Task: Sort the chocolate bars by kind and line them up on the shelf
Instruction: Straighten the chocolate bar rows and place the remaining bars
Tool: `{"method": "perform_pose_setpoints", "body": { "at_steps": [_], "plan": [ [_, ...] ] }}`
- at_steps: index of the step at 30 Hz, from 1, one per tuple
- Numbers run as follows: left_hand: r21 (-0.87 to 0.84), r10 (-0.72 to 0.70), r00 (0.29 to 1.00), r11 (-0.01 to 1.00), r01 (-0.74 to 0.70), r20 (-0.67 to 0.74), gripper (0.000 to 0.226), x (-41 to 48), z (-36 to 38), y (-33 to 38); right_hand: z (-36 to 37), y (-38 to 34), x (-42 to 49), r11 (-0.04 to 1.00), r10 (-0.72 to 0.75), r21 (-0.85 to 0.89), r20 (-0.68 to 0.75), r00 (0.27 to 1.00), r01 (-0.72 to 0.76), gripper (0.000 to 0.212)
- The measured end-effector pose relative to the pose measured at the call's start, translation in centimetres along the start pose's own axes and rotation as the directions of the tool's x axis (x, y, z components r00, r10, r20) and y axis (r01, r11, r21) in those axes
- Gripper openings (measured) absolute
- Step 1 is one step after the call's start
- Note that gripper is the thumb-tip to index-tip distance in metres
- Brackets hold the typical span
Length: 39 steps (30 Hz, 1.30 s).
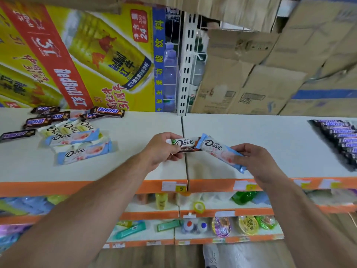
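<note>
White shop shelf (135, 167) under both hands; left hand (160, 149) pinching a brown chocolate bar (185, 145) by one end, right hand (251, 157) gripping a pale blue chocolate bar (220, 149) by its lower half, tips overlapping; light, stiff, likely snappable, slick wrappers, so best held mid-length; well left of left hand, loose heap of mixed bars (77, 140); far right of right hand, tidy row of dark bars (340, 140); cardboard boxes (251, 74) beyond, clear of the hands.
</note>
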<state>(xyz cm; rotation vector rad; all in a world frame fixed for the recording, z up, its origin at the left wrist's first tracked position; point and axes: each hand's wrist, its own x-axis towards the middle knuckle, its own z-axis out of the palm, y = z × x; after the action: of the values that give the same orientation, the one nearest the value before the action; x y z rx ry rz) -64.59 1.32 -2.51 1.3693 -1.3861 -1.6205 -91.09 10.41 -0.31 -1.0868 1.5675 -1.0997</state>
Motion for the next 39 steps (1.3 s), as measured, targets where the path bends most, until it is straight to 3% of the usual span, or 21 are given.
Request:
{"method": "perform_pose_setpoints", "body": {
  "at_steps": [3, 16, 21, 27, 30, 34, 39],
  "plan": [
    [0.052, -0.012, 0.999, 0.999, 0.015, -0.049, 0.032, 2.1, 2.3, 0.7, -2.8, 0.5, 3.0, 1.000, 0.006, 0.008, 0.024, 1.000, -0.006, 0.019],
    [-0.044, -0.080, 0.928, 0.997, 0.069, -0.364, 0.029, 7.8, 8.3, 3.3, -10.9, 0.6, 15.7, 0.998, 0.066, -0.017, 0.145, 0.987, -0.065, 0.035],
    [-0.013, -0.094, 0.918, 0.995, 0.096, -0.385, 0.029, 8.0, 8.0, 3.5, -9.9, 1.0, 18.7, 0.992, 0.097, -0.093, 0.156, 0.983, -0.083, 0.023],
    [-0.005, -0.079, 0.934, 0.997, 0.083, -0.350, 0.028, 9.2, 8.0, 4.6, -7.3, 0.9, 21.0, 0.972, 0.051, -0.233, 0.212, 0.976, -0.001, 0.024],
    [-0.001, -0.090, 0.938, 0.995, 0.095, -0.336, 0.027, 9.7, 8.3, 4.9, -6.3, 1.3, 22.1, 0.911, -0.043, -0.397, 0.165, 0.985, 0.106, 0.021],
    [0.018, -0.097, 0.951, 0.994, 0.107, -0.293, 0.028, 9.8, 8.2, 5.1, -5.5, 2.2, 22.2, 0.757, -0.181, -0.595, 0.204, 0.962, 0.269, 0.027],
    [0.008, -0.081, 0.961, 0.996, 0.086, -0.264, 0.027, 9.7, 8.5, 5.3, -4.9, 2.3, 21.7, 0.631, -0.271, -0.680, 0.259, 0.927, 0.374, 0.034]
  ]
}}
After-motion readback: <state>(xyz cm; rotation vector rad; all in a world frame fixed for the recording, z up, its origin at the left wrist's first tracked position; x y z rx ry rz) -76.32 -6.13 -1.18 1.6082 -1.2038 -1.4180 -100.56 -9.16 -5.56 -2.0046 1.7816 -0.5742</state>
